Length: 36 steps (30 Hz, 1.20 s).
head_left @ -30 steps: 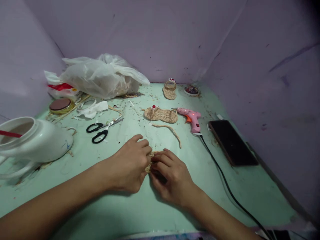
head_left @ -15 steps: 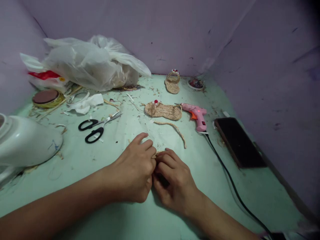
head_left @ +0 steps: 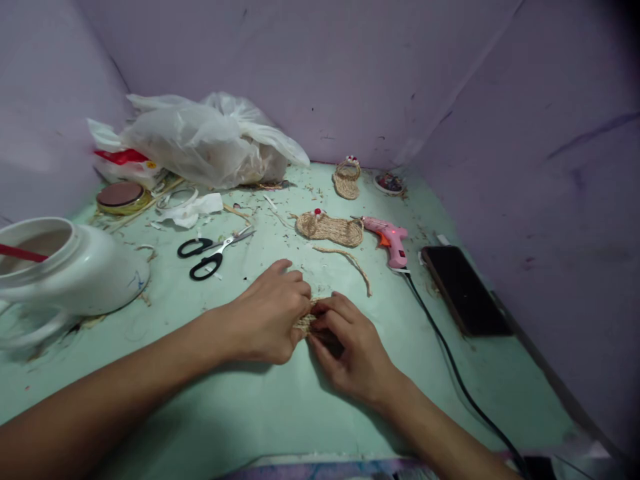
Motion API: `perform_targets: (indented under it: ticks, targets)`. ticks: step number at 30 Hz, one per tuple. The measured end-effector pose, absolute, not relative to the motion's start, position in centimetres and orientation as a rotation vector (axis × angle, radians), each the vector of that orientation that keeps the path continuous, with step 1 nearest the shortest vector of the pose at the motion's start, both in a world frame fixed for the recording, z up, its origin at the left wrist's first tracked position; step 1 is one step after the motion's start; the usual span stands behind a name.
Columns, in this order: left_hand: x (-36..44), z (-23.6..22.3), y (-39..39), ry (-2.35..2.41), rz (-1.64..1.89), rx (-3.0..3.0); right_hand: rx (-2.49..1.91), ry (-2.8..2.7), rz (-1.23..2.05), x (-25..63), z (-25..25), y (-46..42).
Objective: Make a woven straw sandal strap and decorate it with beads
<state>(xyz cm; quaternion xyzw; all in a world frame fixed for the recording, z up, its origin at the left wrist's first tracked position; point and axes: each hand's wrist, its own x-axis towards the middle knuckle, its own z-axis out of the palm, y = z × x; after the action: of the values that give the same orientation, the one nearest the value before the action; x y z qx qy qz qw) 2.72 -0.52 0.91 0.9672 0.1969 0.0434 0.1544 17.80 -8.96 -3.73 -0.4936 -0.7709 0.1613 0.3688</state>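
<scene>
The left hand [head_left: 275,313] and right hand [head_left: 353,350] pinch a woven straw piece [head_left: 305,325] between them (mostly hidden by fingers); it sits near the table's [head_left: 240,413] front edge; the glue gun [head_left: 387,239] lies beyond.

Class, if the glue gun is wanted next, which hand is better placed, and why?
Probably the right hand: the glue gun lies ahead and rightward, farther from the left hand. Both hands seem busy with the woven piece, so the right would first have to let go.
</scene>
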Motion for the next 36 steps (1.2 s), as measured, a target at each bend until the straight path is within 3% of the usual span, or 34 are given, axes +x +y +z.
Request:
perform_targets:
  ticks: [36]
  targets:
    - [2.4,1.3,0.3,0.572,0.132,2.648,-1.411,-1.781,0.493,17.7,-4.4,-9.0]
